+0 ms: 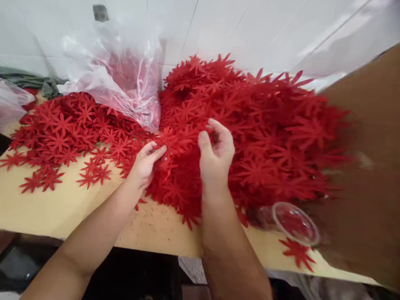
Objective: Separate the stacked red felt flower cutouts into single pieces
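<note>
On my remote feed, the big heap of cutouts (265,137) lies right on the tabletop (153,227), the wall (231,33) behind it; a smaller heap (62,133) lies left, a plastic bag (131,81) behind its right end. The tub (315,238) (one loose cutout (299,253) just before it) sits at the big heap's front right, near the board (365,183)

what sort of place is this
Likely a small workshop or craft workspace, though it could be a home. A table holds big heaps of matching red flower shapes, with a clear plastic bag among them.
</note>
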Tool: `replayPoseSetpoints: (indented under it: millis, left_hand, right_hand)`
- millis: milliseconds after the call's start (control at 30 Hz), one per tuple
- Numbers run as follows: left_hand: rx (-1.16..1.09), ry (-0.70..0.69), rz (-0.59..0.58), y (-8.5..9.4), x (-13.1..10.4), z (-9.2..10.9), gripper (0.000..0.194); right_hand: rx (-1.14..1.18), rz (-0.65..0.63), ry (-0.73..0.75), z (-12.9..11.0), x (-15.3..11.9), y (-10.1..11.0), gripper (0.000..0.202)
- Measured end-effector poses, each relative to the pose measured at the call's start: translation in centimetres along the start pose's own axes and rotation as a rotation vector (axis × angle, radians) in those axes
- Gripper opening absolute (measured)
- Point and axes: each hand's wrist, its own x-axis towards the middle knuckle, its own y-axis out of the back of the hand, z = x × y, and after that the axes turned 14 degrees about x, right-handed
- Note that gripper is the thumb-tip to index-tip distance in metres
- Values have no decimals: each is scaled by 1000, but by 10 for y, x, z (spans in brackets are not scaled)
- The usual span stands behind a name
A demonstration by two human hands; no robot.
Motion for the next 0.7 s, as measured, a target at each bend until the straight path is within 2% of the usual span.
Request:
replayPoseSetpoints:
  millis: [133, 200, 267, 533, 700]
  left_hand:
    - [28, 9, -37, -2, -5, 1, 21]
    - [24, -1, -39, -2, -5, 2, 18]
    - [13, -9, -30, -2, -4, 1, 16]
    - [-15, 66, -73, -11, -12, 0, 17]
    - [6, 120, -49, -8, -12, 4, 20]
  right_hand:
    - [48, -193, -13, -20, 0, -2, 29]
    - [111, -325, -99, -23, -1, -3, 21]
    - [128, -387, -165, -21, -2, -5, 20]
    - [-10, -125, -85, -15, 0, -5, 24]
    - [33, 151, -109, 8, 5, 2, 22]
